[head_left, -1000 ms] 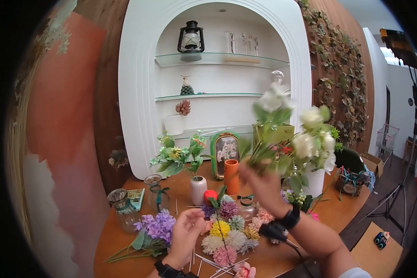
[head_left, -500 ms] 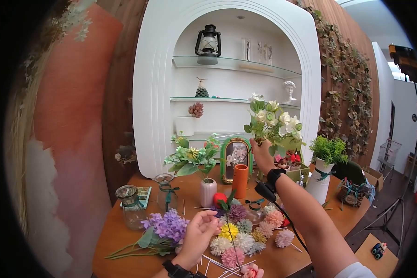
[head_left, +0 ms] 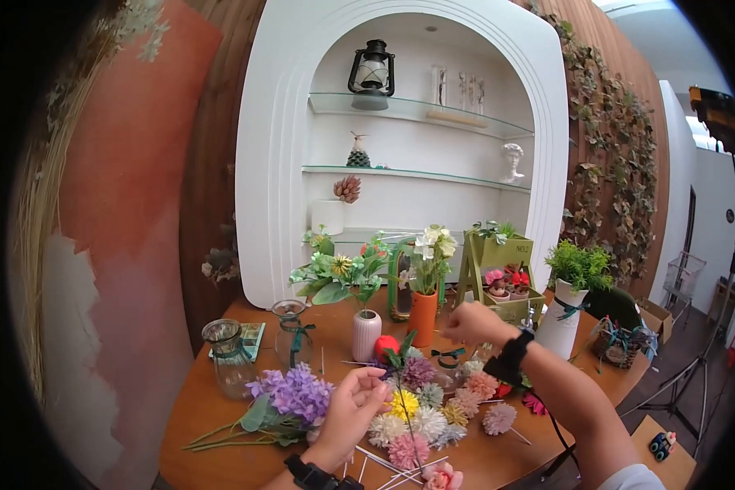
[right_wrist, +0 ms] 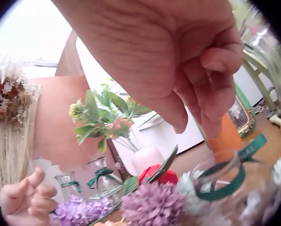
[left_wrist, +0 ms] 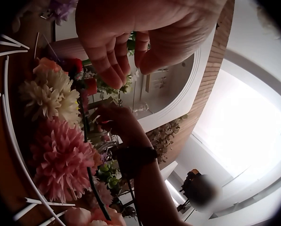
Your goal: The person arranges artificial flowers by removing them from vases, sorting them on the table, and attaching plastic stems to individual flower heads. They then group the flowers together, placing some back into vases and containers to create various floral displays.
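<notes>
My right hand (head_left: 480,324) hovers just right of the orange vase (head_left: 422,320), fingers loosely bent and holding nothing. White flowers (head_left: 433,245) stand upright in that vase. Over the table's front, my left hand (head_left: 347,411) has relaxed, half-bent fingers with nothing between them, as the left wrist view shows. Close beside its fingertips is a red flower (head_left: 386,349) with a long dark stem (left_wrist: 85,126) slanting across a heap of flower heads. Yellow, white and pink blooms (head_left: 407,451) make up this heap. Purple flowers (head_left: 292,394) lie left of my left hand.
Two clear glass vases (head_left: 230,367) stand at the left. A pink ribbed vase (head_left: 367,335) holds leafy flowers. Behind my right hand are a green stand (head_left: 498,261) and a white vase (head_left: 562,322) with green foliage. White sticks (head_left: 384,469) lie scattered at the front.
My right hand carried the white flowers leftward, and they now stand in the orange vase, let go. The hand has drawn down and right of it. My left hand stays nearly still.
</notes>
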The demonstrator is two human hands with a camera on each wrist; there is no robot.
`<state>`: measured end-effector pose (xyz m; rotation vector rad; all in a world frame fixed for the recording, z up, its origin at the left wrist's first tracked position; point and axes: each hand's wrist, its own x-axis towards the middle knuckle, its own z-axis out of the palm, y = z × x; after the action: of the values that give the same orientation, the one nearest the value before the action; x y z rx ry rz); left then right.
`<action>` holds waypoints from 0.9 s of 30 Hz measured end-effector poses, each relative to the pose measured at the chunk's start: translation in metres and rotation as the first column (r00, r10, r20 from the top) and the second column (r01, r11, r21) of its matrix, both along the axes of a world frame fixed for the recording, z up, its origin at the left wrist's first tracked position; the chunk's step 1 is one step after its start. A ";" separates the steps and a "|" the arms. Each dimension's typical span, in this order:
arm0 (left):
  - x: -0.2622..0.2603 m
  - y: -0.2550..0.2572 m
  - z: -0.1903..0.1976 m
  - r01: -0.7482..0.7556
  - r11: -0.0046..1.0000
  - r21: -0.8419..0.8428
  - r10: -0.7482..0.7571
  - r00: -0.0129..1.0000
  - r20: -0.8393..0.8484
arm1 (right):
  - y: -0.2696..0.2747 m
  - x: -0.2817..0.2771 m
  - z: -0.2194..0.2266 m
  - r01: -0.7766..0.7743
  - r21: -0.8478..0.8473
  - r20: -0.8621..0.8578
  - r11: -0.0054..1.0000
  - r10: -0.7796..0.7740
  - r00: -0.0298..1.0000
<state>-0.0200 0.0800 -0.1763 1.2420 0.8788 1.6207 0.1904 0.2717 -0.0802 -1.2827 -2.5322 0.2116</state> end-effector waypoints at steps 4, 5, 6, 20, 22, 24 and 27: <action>-0.001 -0.001 0.000 -0.003 1.000 -0.029 0.003 1.000 0.007 | -0.048 0.006 -0.022 -0.063 0.304 0.018 0.951 0.060 0.998; -0.001 0.000 -0.001 -0.002 0.999 -0.036 0.003 1.000 0.012 | -0.061 0.007 -0.027 -0.082 0.299 -0.027 0.951 0.094 0.995; -0.001 -0.001 -0.001 -0.001 0.999 -0.037 0.001 1.000 0.007 | -0.072 0.007 -0.032 -0.102 0.296 -0.072 0.950 0.128 0.989; -0.002 -0.001 -0.008 0.121 0.955 -0.271 -0.157 0.981 -0.116 | -0.107 0.001 -0.097 -0.674 0.076 -0.180 0.735 0.675 0.716; -0.001 -0.002 -0.010 0.165 0.940 -0.299 -0.223 0.960 -0.172 | -0.104 0.002 -0.097 -0.650 0.055 -0.318 0.758 0.630 0.708; 0.001 -0.004 -0.005 0.158 0.933 -0.325 -0.223 0.959 -0.175 | -0.106 0.006 -0.094 -0.554 -0.025 -0.434 0.832 0.491 0.755; 0.003 -0.005 -0.001 0.130 0.944 -0.303 -0.184 0.970 -0.157 | -0.105 0.008 -0.104 -0.502 -0.097 -0.613 0.859 0.346 0.710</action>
<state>-0.0169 0.0752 -0.1772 1.2296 1.0624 1.2138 0.1982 0.1671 -0.1844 -0.5273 -2.2405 0.9170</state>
